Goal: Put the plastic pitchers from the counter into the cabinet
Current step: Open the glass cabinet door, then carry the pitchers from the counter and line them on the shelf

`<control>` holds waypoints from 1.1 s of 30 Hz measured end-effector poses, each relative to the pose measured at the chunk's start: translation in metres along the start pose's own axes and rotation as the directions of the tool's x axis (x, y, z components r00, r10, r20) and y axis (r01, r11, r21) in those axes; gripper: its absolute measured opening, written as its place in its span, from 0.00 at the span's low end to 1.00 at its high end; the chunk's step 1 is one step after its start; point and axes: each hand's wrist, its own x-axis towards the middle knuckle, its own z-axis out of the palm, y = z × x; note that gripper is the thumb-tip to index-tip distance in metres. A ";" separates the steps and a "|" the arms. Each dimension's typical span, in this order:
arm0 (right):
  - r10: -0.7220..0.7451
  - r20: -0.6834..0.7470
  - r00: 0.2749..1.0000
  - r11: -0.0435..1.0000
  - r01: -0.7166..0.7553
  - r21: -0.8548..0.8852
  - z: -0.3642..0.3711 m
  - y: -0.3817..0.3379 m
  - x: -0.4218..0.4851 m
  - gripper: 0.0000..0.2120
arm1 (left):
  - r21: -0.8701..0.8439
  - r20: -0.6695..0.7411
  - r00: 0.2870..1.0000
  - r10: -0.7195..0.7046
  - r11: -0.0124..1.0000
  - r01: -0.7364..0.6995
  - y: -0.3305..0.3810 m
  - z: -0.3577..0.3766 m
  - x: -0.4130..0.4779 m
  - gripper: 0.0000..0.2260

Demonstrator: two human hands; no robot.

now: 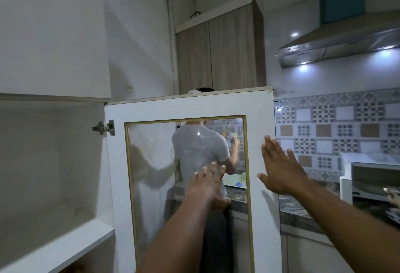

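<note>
Nearest, both forearms rise from the bottom edge toward an open cabinet door point(190, 108). Left hand point(207, 184): fingers spread, empty, in front of the door's glass pane point(155, 164); contact with the glass cannot be told. Right hand point(279, 169): flat, fingers together and extended, thumb out, empty, over the white frame at the door's right edge; touching or just off it, cannot tell. Door stands swung out on a metal hinge point(104, 128) at its upper left. Left of the door, the cabinet point(43, 153) interior is exposed, with a white shelf point(71, 244) low down and bare walls above it. No plastic pitcher can be made out anywhere, neither in the cabinet nor on the counter. Through the glass, a second person point(201, 149) in a grey shirt stands with back turned at a dark marbled counter point(292, 205). Right of the door: patterned wall tiles point(324, 125) and a white appliance point(372, 177) on the counter. Farther up: a steel range hood point(337, 45) with lamps lit, and a wood-grain upper cupboard point(220, 50).
</note>
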 end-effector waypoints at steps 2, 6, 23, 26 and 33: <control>-0.006 -0.010 1.000 1.000 0.006 0.002 -0.001 0.000 -0.004 0.44 | -0.011 0.039 0.999 -0.003 1.000 0.004 0.001 0.002 0.002 0.46; -0.020 -0.005 1.000 1.000 0.020 0.011 -0.011 0.002 -0.009 0.43 | -0.032 0.046 0.999 -0.013 0.999 0.015 0.005 0.006 -0.001 0.45; -0.480 -0.104 0.871 0.799 0.483 0.358 -0.074 -0.162 -0.084 0.36 | 0.065 -0.087 0.914 -0.395 0.914 0.401 -0.062 -0.063 -0.205 0.42; -0.647 -0.095 0.757 0.649 0.612 0.453 -0.076 -0.245 -0.125 0.36 | 0.087 -0.056 0.802 -0.595 0.797 0.597 -0.101 -0.068 -0.300 0.42; -0.917 -0.142 0.373 0.232 0.786 0.573 -0.118 -0.440 -0.270 0.36 | 0.086 -0.061 0.363 -0.930 0.358 0.930 -0.161 -0.090 -0.577 0.43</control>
